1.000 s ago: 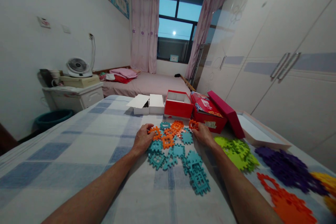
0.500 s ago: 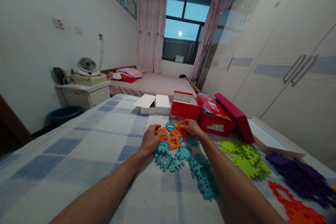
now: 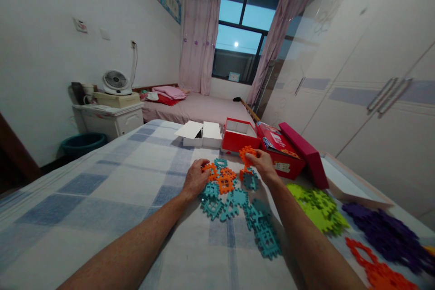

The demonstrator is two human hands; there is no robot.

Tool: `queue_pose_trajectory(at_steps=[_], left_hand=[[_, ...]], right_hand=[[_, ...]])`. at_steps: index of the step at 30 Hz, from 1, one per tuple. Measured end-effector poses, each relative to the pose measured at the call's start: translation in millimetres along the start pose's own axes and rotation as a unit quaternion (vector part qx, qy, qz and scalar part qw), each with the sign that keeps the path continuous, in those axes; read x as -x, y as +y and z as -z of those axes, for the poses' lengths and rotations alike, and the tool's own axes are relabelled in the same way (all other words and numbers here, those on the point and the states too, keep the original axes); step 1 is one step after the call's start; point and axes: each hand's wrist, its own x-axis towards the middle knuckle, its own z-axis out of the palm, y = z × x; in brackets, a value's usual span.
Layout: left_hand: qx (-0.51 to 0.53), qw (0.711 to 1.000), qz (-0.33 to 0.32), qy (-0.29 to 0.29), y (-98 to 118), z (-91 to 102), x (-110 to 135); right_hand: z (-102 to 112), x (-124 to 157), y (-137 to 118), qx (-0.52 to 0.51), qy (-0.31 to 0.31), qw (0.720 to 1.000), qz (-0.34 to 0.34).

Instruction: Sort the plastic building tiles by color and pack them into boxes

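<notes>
Your left hand (image 3: 194, 181) lies on the blue-and-white checked bedsheet (image 3: 102, 181). Its fingers curl down onto the near edge of a flat orange plastic tile with toothed edges (image 3: 211, 170), which lies among the loose teal toothed plastic tiles (image 3: 234, 199) and other orange ones. Just to the right, your right hand (image 3: 264, 167) pinches a second orange toothed plastic tile (image 3: 246, 153) between thumb and fingertips. It holds this tile tilted on edge above the pile, in front of the open red cardboard box (image 3: 238, 141). Judge these tiles to be light, thin and fairly stiff, with smooth faces; the teeth are likely to snag on neighbouring pieces. Grip at the solid rim beside the teeth, not across the open window in the middle. Farther right lie a lime-green heap of tiles (image 3: 317, 206) and a purple heap of tiles (image 3: 384, 231), apart from both hands.
</notes>
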Motion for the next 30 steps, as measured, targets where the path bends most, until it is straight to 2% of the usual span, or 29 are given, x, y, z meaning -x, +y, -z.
queue_pose_trajectory(at_steps=[3,6,8,13,17,19,24,26,28,30], left_hand=[[0.026,0.999,0.014,0.013,-2,-1.5,-1],[0.044,0.998,0.025,0.021,-4,-1.9,-2],[0.053,0.998,0.029,0.024,-5,-1.7,-3],[0.068,0.996,0.037,0.033,-8,-2.0,-4],[0.079,0.995,0.041,0.041,-9,-3.0,-5],[0.084,0.995,0.041,0.043,-9,-2.9,-6],[0.091,0.993,0.044,0.06,-6,-0.4,-7],[0.093,0.992,0.046,0.066,-6,0.3,-8],[0.095,0.992,0.047,0.069,-6,0.4,-8],[0.095,0.992,0.045,0.07,-7,0.1,-9]], right_hand=[[-6,11,-11,-0.017,-0.062,0.998,0.004],[-25,24,-21,0.008,-0.132,0.991,0.005],[-37,30,-26,0.043,-0.147,0.988,0.007],[-44,35,-36,0.128,-0.124,0.984,0.023],[-42,38,-39,0.143,-0.134,0.98,0.039],[-40,39,-37,0.107,-0.117,0.986,0.047],[-25,36,-28,-0.069,-0.033,0.997,0.027],[-19,40,-29,-0.102,-0.076,0.992,0.023],[-18,48,-30,-0.107,-0.174,0.979,0.018],[-23,57,-32,-0.037,-0.236,0.971,0.013]])
